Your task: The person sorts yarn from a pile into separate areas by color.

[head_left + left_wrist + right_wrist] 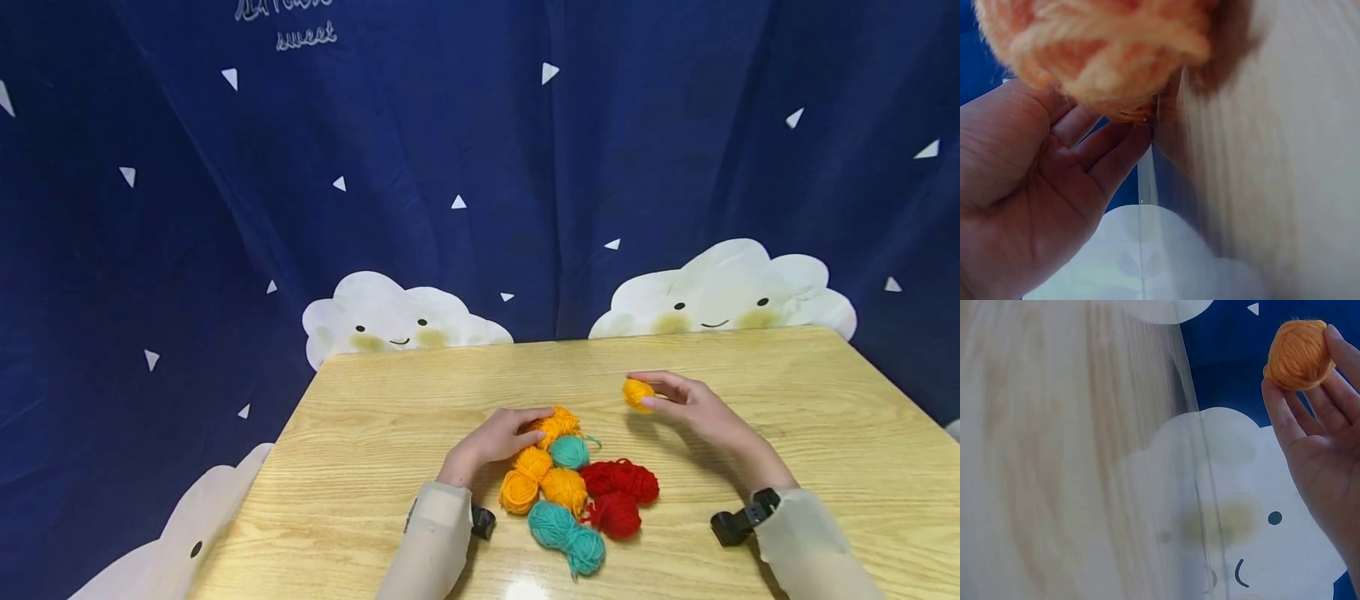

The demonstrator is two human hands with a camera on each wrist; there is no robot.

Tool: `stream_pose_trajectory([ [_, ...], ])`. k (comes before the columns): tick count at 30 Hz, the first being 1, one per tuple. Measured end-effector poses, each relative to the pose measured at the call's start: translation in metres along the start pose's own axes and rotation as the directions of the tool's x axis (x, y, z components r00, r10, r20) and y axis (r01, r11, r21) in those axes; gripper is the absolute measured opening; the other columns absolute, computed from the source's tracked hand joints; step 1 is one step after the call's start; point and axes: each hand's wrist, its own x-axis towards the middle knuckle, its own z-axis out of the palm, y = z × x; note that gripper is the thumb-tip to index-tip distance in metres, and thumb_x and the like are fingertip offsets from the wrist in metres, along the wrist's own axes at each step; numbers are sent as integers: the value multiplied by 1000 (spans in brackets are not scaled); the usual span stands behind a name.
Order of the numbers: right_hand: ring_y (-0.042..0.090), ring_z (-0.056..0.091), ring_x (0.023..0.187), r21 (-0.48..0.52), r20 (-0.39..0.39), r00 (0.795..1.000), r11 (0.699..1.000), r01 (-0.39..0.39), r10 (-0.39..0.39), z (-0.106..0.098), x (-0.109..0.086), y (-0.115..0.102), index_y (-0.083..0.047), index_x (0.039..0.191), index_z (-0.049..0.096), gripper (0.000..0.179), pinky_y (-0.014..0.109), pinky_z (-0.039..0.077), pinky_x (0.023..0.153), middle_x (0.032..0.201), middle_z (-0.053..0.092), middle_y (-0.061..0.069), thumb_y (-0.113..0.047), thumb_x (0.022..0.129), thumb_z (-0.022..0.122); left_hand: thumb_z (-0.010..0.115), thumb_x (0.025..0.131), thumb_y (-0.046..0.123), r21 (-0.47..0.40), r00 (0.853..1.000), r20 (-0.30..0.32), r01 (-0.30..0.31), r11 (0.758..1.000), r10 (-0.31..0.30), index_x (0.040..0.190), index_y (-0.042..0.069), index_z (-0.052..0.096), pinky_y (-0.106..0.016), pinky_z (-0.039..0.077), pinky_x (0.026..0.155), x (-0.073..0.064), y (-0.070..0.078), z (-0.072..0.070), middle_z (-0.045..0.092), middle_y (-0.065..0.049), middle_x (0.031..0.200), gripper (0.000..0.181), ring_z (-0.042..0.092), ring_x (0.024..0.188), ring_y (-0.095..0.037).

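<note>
My right hand (693,407) pinches a small orange yarn ball (638,395) between thumb and fingertips, over the table's right half. In the right wrist view the wound ball (1299,355) sits at the fingertips, with the blue backdrop behind it. My left hand (497,435) curls its thumb and fingers around an orange yarn bundle (560,427) at the far end of a yarn cluster. The left wrist view shows orange yarn (1104,50) close to the lens, hiding the thumb and part of the fingers.
Beside the left hand lie more orange yarn balls (519,490), a small teal ball (570,452), a teal skein (566,537) and red yarn (618,500). The wooden table (360,500) ends at a blue backdrop (450,125) with clouds.
</note>
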Motion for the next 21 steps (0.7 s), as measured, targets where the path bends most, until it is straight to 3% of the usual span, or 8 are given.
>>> stream_pose_trajectory([
  [8,-9,56,112,-5,-13,1000,1000,-10,10,-8,-4,5,-17,143,50,47,9,46,91,142,55,9,-33,99,57,52,102,29,-4,1000,-3,3,1000,-3,146,21,48,-38,40,114,0,-2,1,54,-4,145,45,51,135,-23],
  [16,-7,58,109,10,-38,998,999,-53,54,-18,-11,13,-17,143,50,49,9,46,89,133,61,-9,-34,98,58,52,102,27,-2,1000,-4,-10,1000,10,146,20,48,-38,40,114,0,-2,1,54,-4,146,45,51,135,-23],
  [21,-5,58,109,-12,-53,995,997,-82,81,-26,-16,16,-19,144,49,50,9,46,88,134,60,-8,-37,98,57,52,102,28,-6,1000,1,0,1000,0,146,21,48,-38,40,114,0,-1,1,53,-3,147,45,50,136,-22],
])
